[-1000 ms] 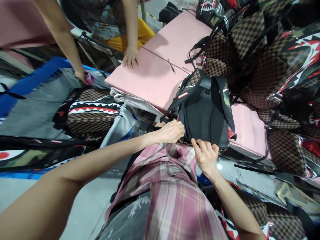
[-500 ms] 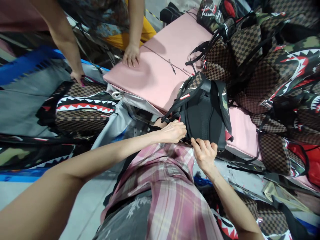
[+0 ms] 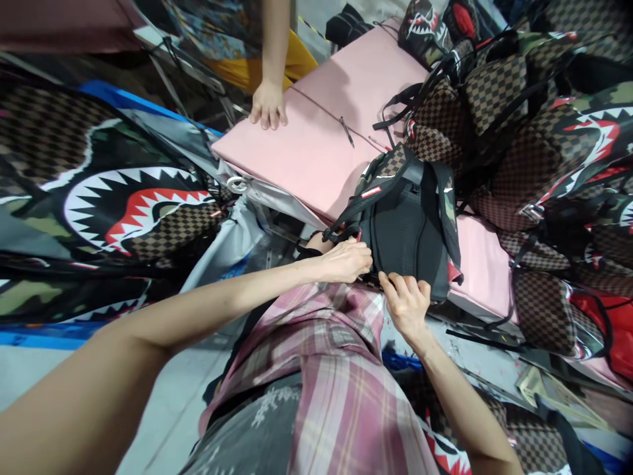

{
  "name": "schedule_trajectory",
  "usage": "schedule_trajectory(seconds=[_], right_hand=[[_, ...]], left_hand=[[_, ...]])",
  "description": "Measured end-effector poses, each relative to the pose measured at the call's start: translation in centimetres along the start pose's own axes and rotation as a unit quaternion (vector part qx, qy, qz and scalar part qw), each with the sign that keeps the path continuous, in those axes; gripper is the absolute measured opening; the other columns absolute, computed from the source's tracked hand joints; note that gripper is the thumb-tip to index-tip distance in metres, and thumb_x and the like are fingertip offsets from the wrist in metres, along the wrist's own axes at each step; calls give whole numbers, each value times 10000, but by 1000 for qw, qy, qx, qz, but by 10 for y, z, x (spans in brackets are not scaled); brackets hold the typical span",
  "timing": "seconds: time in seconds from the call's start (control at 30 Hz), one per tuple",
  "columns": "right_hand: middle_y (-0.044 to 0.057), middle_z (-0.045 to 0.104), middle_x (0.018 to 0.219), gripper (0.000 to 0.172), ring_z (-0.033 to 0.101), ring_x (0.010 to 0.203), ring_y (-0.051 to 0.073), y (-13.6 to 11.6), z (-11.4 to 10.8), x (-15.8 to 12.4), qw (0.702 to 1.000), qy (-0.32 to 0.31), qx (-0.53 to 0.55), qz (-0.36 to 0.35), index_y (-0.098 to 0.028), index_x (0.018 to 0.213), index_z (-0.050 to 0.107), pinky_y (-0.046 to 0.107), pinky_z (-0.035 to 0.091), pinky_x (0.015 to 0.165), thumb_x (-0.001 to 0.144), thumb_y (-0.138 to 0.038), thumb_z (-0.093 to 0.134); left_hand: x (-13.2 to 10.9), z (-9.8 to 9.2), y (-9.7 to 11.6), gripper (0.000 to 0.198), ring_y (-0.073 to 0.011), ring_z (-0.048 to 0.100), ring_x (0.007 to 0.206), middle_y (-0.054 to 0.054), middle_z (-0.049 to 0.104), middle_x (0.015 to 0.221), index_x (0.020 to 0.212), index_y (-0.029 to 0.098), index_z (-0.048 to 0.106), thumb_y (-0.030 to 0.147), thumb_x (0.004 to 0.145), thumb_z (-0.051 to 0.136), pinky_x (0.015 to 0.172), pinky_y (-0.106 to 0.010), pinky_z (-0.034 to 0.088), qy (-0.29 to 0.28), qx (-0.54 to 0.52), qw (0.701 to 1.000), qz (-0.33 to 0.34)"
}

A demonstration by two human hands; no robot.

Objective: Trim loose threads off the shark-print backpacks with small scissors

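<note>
A backpack (image 3: 408,227) lies back-panel up on the near edge of the pink table (image 3: 316,152), its black padded back and straps facing me. My left hand (image 3: 343,260) is closed on the bag's bottom left corner, fingers pinched at the edge. My right hand (image 3: 406,302) grips the bottom edge just to the right, fingers curled over the black fabric. Both hands sit close together above my plaid shirt.
A heap of checkered and shark-mouth backpacks (image 3: 519,125) fills the right side of the table. Another person's hand (image 3: 268,107) rests flat on the table's far left corner. A large shark-mouth bag (image 3: 109,204) fills the left. A pen-like tool (image 3: 347,132) lies on the table.
The shark-mouth bag at the left has come up and now looms much larger; the other person's second hand is gone from view. My own hands have barely shifted on the backpack's edge.
</note>
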State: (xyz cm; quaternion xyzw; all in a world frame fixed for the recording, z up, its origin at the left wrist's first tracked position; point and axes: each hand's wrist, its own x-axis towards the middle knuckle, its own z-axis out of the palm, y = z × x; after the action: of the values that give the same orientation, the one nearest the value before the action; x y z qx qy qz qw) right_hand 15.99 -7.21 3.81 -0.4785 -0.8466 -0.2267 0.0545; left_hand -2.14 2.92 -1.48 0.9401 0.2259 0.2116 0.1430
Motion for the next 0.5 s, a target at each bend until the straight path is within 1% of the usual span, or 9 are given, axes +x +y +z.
schedule_trajectory(seconds=[0.27, 0.43, 0.5], right_hand=[[27, 672, 860, 220, 459, 700, 160, 0, -1, 5, 1000, -5, 3, -8, -190, 1048, 613, 339, 234, 647, 869, -144, 494], [29, 668, 854, 220, 472, 722, 156, 7, -7, -1, 999, -18, 41, 26, -206, 1045, 620, 335, 238, 653, 867, -148, 506], [32, 668, 890, 243, 479, 741, 157, 7, -6, -3, 999, -24, 42, 22, -209, 1075, 609, 336, 244, 659, 869, -141, 500]], left_hand=[[1, -2, 1, 169, -170, 482, 768, -39, 592, 785, 760, 159, 581, 221, 860, 460, 695, -305, 319, -8, 5, 1000, -4], [1, -4, 1, 172, -167, 484, 762, -37, 591, 770, 760, 159, 586, 227, 862, 465, 693, -303, 320, -14, -3, 1000, -3], [1, -3, 2, 172, -166, 483, 762, -37, 588, 769, 757, 159, 586, 226, 861, 466, 691, -302, 321, -17, -4, 1000, -4]])
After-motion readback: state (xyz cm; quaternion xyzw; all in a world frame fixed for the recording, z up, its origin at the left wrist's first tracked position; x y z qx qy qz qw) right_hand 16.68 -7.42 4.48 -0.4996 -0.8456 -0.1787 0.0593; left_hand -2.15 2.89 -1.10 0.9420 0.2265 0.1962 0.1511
